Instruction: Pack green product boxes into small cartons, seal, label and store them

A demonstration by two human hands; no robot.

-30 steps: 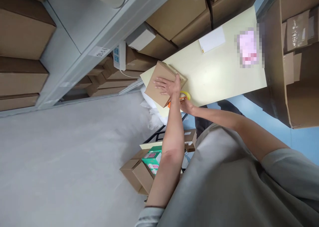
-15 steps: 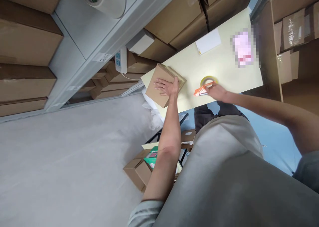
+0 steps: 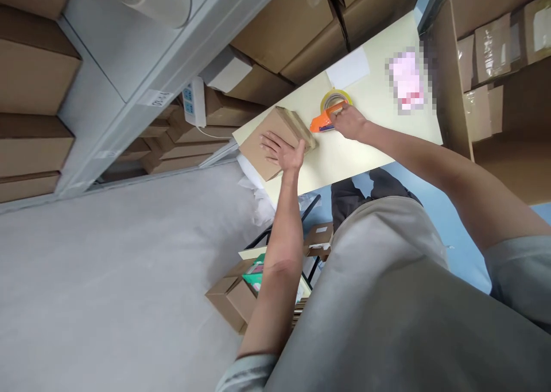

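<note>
A small brown cardboard box (image 3: 267, 136) lies at the corner of a pale yellow table (image 3: 365, 134). My left hand (image 3: 284, 150) rests flat on the box's top, fingers spread. My right hand (image 3: 349, 122) is closed on an orange tape dispenser (image 3: 325, 121) with a roll of clear tape (image 3: 336, 99). The dispenser sits at the far end of the box, close to its edge.
A white sheet (image 3: 348, 69) lies on the table beyond the dispenser. Stacked cardboard cartons (image 3: 301, 30) fill grey metal shelving (image 3: 129, 70) behind the table; more cartons (image 3: 495, 82) stand to the right. Small boxes (image 3: 236, 294) lie on the grey floor below. A power strip (image 3: 189, 102) hangs by the shelf.
My right hand has carried the tape dispenser from the box's near end out over the table and round to its far end. My left hand has stayed flat on the box.
</note>
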